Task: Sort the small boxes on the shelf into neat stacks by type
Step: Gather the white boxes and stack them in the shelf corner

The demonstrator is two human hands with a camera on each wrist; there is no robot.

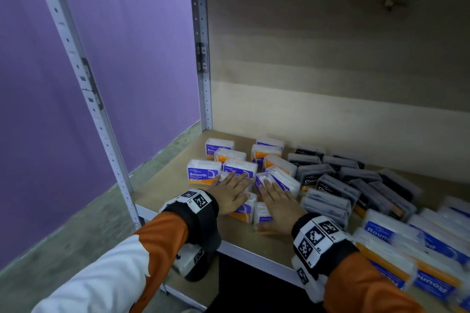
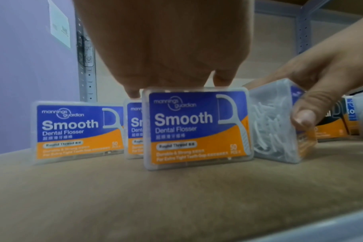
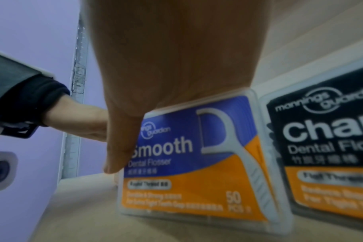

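Observation:
Blue-and-orange Smooth floss boxes stand clustered at the left of the wooden shelf. My left hand lies flat on top of one upright Smooth box, with its fingers reaching past the box's top edge. Just to its right, my right hand arches over another Smooth box. Its thumb presses that box's front face, and its fingers, which reach over the top, are hidden in the right wrist view. In the left wrist view that right hand holds its box turned sideways.
Black Charcoal boxes fill the middle of the shelf, one right beside the held box. Blue Round boxes are stacked at the front right. A metal upright and a purple wall bound the left; a wooden panel closes the back.

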